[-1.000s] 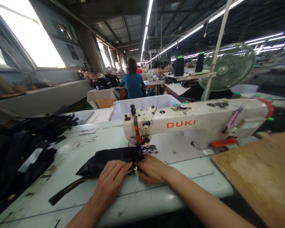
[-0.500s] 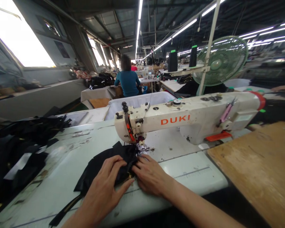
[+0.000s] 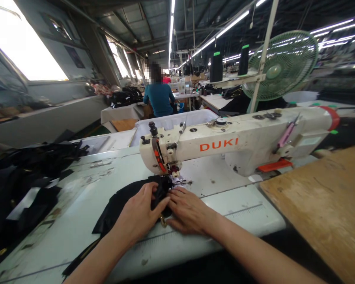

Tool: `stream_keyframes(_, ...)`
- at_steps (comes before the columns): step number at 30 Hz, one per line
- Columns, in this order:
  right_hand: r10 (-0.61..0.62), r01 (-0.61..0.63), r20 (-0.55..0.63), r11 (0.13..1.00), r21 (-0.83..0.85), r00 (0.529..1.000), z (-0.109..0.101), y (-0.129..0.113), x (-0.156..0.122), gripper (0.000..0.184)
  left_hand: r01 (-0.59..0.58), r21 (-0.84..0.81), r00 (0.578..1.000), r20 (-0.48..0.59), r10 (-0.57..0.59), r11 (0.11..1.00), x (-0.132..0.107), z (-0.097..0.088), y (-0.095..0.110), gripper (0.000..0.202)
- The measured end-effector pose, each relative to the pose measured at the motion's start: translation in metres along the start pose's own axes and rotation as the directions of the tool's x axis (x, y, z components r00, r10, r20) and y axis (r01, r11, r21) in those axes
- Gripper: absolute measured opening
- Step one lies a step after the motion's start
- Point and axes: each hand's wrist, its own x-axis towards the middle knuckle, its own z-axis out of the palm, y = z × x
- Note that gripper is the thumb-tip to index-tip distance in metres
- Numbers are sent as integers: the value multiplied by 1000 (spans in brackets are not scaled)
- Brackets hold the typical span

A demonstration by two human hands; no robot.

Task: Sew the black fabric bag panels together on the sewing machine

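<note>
A piece of black fabric lies under the needle area of a white DUKI sewing machine. My left hand grips it from the left, fingers bent on top and thumb pointing toward the needle. My right hand is closed at the fabric's right edge, its fingertips just in front of the presser foot and close to the left thumb. Between the hands hangs a gold-coloured metal zipper pull. A narrow black strip with a gold line trails toward the front left, partly behind my left forearm.
A heap of black fabric pieces covers the table's left side. At the right lies a wooden board. Behind the machine are a white bin, black thread cones, a green fan and a seated person.
My left hand has shifted forward, and its thumb has swung up toward the right fingertips. The zipper pull shows more fully. The view has shifted slightly.
</note>
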Motion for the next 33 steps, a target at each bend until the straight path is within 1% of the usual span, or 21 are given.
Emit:
stream_keyframes(1, -14, 14, 4, 1000, -2, 1000, -1, 2, 1, 37, -31, 35, 998, 47, 29, 999, -1, 1, 2, 31)
stream_keyframes(2, -28, 28, 8, 1000, -3, 1000, -2, 5, 2, 37, -56, 79, 995, 90, 49, 995, -2, 2, 4, 30)
stream_keyframes(4, -48, 49, 11, 999, -6, 999, -4, 8, 1, 38, -67, 168, 990, 131, 45, 983, -3, 3, 6, 15)
stream_keyframes(5, -53, 53, 9, 999, -8, 999, -5, 10, -1, 41, -50, 197, 992, 127, 25, 979, -2, 3, 6, 10)
stream_keyframes(7, -51, 51, 1, 999, -18, 999, -6, 12, -5, 45, -5, 224, 995, 95, -17, 975, 0, 0, 5, 14)
stream_keyframes(9, -37, 36, -11, 998, -43, 999, -4, 13, -9, 45, 21, 246, 997, 64, -38, 969, 3, -3, 5, 17)
stream_keyframes(11, -32, 30, -18, 996, -83, 999, -1, 16, -8, 36, 25, 257, 998, 48, -39, 966, 5, -7, 7, 16)
stream_keyframes(14, -65, 62, -11, 986, -152, 998, 3, 21, 0, 16, 23, 273, 998, 52, -39, 962, 9, -9, 11, 16)
stream_keyframes(16, -91, 88, -7, 977, -192, 996, 4, 25, 6, 18, 28, 283, 997, 61, -47, 959, 13, -11, 10, 16)
stream_keyframes(18, -112, 108, -9, 970, -218, 994, 3, 29, 10, 20, 34, 286, 996, 74, -57, 958, 16, -14, 7, 15)
stream_keyframes(20, -150, 146, -3, 964, -224, 989, 2, 31, 10, 16, 29, 283, 993, 99, -60, 959, 20, -19, 2, 14)
stream_keyframes(22, -193, 191, 9, 957, -217, 981, 3, 32, 9, 12, 7, 268, 991, 129, -43, 963, 22, -23, 0, 13)
stream_keyframes(24, -216, 214, 16, 954, -209, 976, 5, 31, 7, 12, -19, 244, 990, 142, -16, 970, 24, -24, 2, 14)
stream_keyframes(26, -216, 215, 14, 956, -202, 976, 9, 29, 8, 13, -35, 215, 991, 132, 7, 976, 24, -22, 6, 12)
stream_keyframes(29, -197, 196, 12, 963, -183, 980, 13, 24, 13, 11, -49, 166, 993, 110, 31, 985, 23, -13, 9, 10)
stream_keyframes(33, -154, 157, 30, 978, -139, 988, 10, 17, 14, 11, -50, 113, 995, 92, 40, 992, 21, -4, 2, 14)
